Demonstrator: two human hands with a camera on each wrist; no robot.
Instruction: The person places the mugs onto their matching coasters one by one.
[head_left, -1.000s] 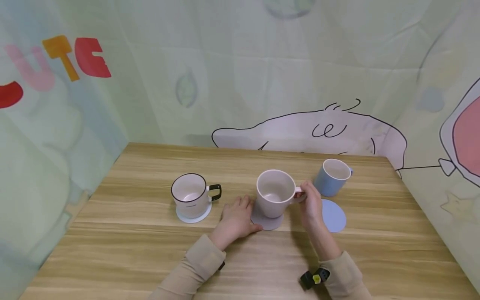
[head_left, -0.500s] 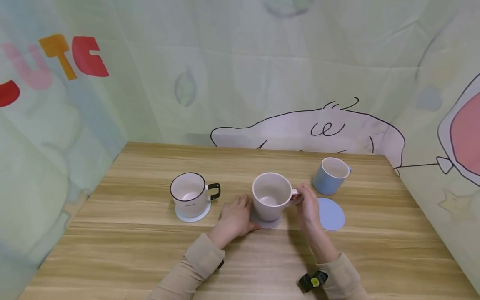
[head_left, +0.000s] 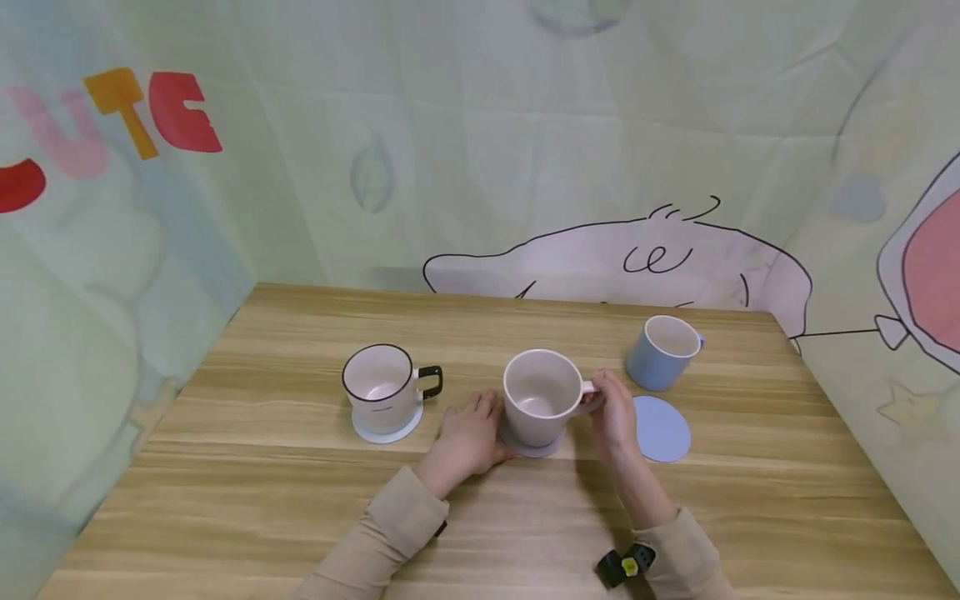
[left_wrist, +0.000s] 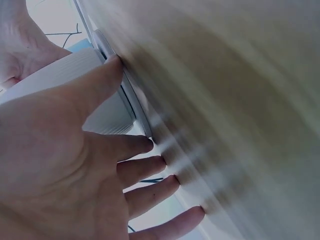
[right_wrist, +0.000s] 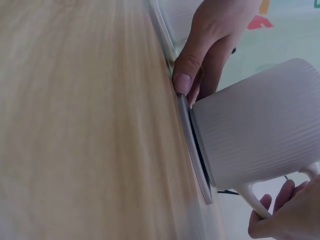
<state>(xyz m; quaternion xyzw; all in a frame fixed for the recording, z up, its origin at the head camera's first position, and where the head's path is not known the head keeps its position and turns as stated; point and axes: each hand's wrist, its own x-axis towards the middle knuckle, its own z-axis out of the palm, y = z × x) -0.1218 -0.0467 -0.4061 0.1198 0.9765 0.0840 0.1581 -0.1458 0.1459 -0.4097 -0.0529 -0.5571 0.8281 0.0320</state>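
Note:
A ribbed pale pinkish-white mug (head_left: 536,427) stands over a round greyish-mauve coaster (head_left: 537,452) at the middle of the table. Its handle is pinched by my right hand (head_left: 617,415), seen also at the lower right of the right wrist view. My left hand (head_left: 467,437) lies left of the mug with fingers extended. In the left wrist view its thumb and index finger touch the coaster's edge (left_wrist: 142,116), while the other fingertips rest on the table. A narrow dark gap shows under the mug (right_wrist: 255,122) in the right wrist view; whether the base touches the coaster I cannot tell.
To the left, a white black-rimmed mug (head_left: 384,413) with a black handle sits on a pale blue coaster (head_left: 366,433). A blue mug (head_left: 657,363) stands at the back right, behind a bare blue coaster (head_left: 663,429). Printed cloth (head_left: 480,167) hangs behind the wooden table (head_left: 247,483).
The right hand has shifted the mug slightly left and toward the person, lowering it over the coaster. The left hand has stayed beside the coaster.

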